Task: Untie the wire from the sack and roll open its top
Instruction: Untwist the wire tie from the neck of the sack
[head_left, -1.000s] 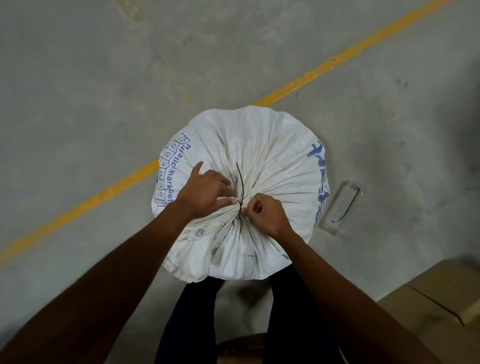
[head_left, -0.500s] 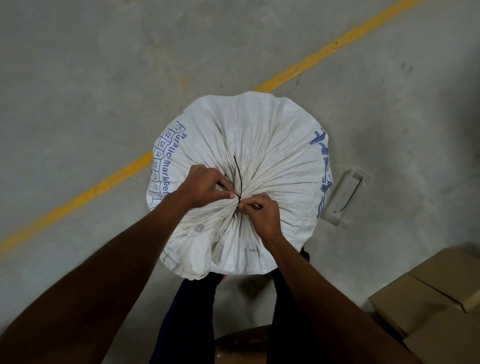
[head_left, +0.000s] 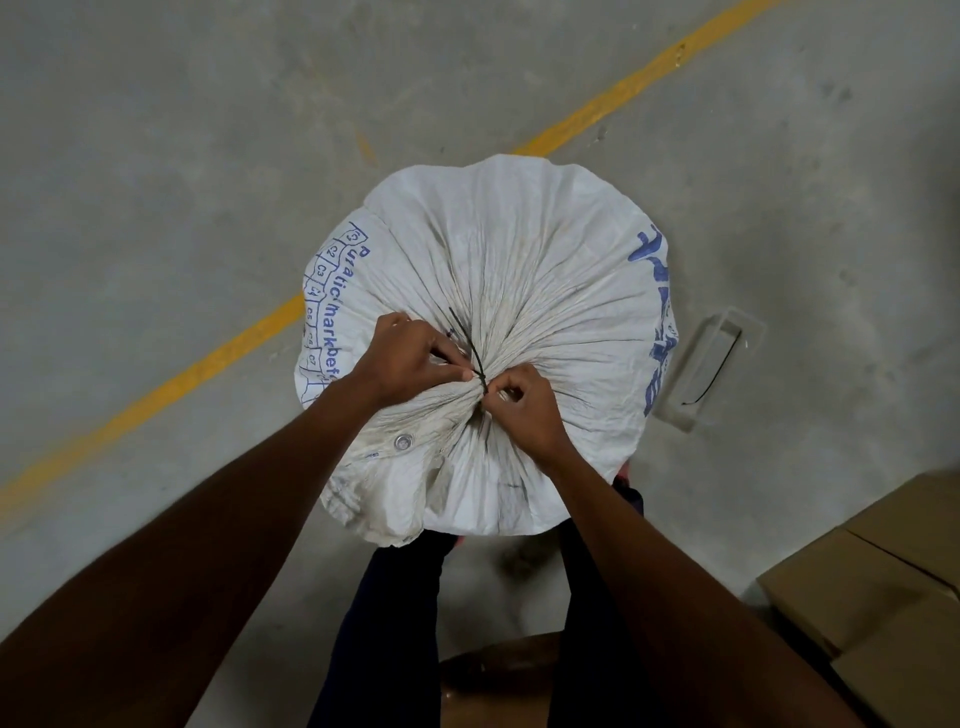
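A full white woven sack (head_left: 545, 291) with blue print stands on the concrete floor between my legs. Its top is gathered into a tight neck, bound by a thin black wire (head_left: 470, 345) whose free end sticks up and away from me. My left hand (head_left: 410, 358) pinches the wire at the neck from the left, fingers closed. My right hand (head_left: 519, 402) grips the wire twist and the bunched neck from the right. The knot itself is hidden between my fingertips.
A yellow painted line (head_left: 171, 384) crosses the grey floor diagonally behind the sack. A recessed floor fitting (head_left: 706, 364) lies just right of the sack. Cardboard boxes (head_left: 883, 582) sit at the lower right. A brown round object (head_left: 498, 680) is by my feet.
Both hands stay at the tied neck; the wire's free end has tilted slightly left and my right fingers have shifted around the twist. The view has moved a little.
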